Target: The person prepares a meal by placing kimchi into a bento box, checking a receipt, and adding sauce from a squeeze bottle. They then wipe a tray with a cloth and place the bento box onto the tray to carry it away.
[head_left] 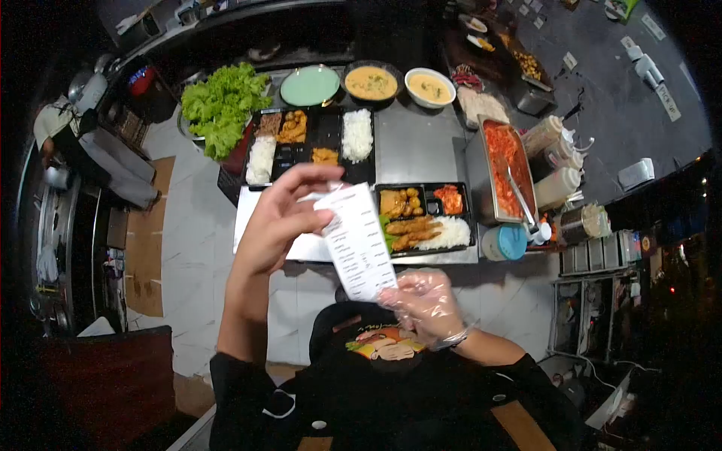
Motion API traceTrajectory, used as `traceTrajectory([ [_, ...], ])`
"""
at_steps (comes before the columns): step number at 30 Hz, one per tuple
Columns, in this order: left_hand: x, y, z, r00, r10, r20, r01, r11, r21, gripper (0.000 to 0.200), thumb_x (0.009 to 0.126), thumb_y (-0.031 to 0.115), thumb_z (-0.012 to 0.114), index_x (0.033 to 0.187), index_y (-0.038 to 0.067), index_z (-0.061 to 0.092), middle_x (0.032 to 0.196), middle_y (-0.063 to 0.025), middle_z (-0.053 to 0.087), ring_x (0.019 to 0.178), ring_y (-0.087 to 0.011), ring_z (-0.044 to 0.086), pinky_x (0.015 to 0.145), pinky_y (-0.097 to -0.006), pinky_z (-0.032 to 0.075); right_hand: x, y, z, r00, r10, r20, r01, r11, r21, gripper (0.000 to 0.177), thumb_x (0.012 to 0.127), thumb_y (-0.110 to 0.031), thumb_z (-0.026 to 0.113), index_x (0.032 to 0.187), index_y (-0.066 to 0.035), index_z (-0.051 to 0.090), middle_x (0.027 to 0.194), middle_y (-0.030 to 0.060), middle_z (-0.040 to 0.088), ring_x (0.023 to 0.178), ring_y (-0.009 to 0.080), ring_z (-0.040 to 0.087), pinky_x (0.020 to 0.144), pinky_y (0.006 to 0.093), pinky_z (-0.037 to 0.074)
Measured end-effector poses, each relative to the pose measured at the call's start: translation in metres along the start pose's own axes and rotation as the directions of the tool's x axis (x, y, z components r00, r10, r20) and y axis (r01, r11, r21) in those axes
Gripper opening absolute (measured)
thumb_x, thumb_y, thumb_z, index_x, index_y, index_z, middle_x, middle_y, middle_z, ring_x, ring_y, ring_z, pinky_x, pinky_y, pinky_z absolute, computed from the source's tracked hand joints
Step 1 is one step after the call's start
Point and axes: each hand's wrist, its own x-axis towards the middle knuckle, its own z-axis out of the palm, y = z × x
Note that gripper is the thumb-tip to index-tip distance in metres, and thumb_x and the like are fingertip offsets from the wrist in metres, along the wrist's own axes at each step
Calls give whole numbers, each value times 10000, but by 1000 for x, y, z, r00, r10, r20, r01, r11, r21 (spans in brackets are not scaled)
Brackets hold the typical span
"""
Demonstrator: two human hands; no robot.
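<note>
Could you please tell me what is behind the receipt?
Beyond the receipt, on its left, the pale counter shows; on its right, some green leaf and a black tray. Whatever lies directly behind the receipt is covered.

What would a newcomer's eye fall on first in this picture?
Most likely the white printed slip in the middle, held near its top by the bare left hand and near its bottom by the right hand in a clear plastic glove. Next, perhaps, the bright green lettuce heaped at the counter's far left, then the red food in the metal tray on the right, with tongs lying in it.
</note>
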Motion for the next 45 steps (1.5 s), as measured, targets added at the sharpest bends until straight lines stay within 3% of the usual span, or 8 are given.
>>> traceTrajectory([
  [7,27,19,19,990,-26,137,27,1000,-5,508,696,82,650,1164,-9,473,1029,-133,586,849,-135,600,612,-192,474,-13,-12,-1,987,-103,-124,107,994,29,100,812,-75,620,797,23,632,597,16,570,441,21,439,371,181,329],
  [18,58,26,75,988,33,151,-52,991,127,440,725,127,632,1124,-8,504,1019,-139,593,814,-141,612,603,-212,494,-28,-30,-62,958,-278,-71,276,960,-41,89,804,-27,623,840,53,633,630,28,587,489,23,462,404,175,339],
  [23,83,19,126,990,8,142,-27,990,136,447,718,122,635,1123,-14,503,1027,-145,589,856,-155,601,695,-253,496,-35,-48,-119,938,-341,-69,338,940,-48,78,792,-24,611,784,52,598,621,96,577,438,61,450,374,196,329],
  [25,94,11,149,988,21,152,-41,991,129,500,678,80,649,1141,-21,488,1095,-127,546,935,-167,566,801,-279,469,-40,-51,-151,937,-349,-19,346,934,-86,109,808,-39,628,840,65,630,631,11,577,511,22,452,430,177,337],
  [31,128,-11,223,983,87,159,-98,993,62,595,584,-12,636,1154,-22,467,1143,-98,473,1014,-157,469,873,-294,435,-44,-69,-228,949,-315,8,315,949,-5,110,815,-67,630,817,43,629,625,11,575,507,25,453,426,178,342],
  [33,138,-16,239,987,69,145,-81,994,79,591,587,-31,621,1156,-23,460,1151,-106,464,1032,-149,455,863,-286,445,-44,-75,-248,957,-290,11,290,957,-6,117,818,-80,630,808,37,628,612,7,565,499,24,453,424,176,342],
  [36,150,-24,258,991,74,108,-82,994,68,592,627,-68,570,1199,4,435,1046,-93,443,875,-101,546,727,-216,466,-44,-80,-275,960,-278,31,278,960,-26,117,815,-84,634,798,31,626,602,3,558,487,22,448,412,177,336],
  [45,181,-32,282,992,49,120,-71,980,187,610,622,-90,552,1208,35,441,1042,-80,446,801,-79,567,705,-198,460,-33,-89,-307,963,-269,16,268,963,16,86,801,-46,609,753,24,596,569,24,542,418,47,431,372,194,325],
])
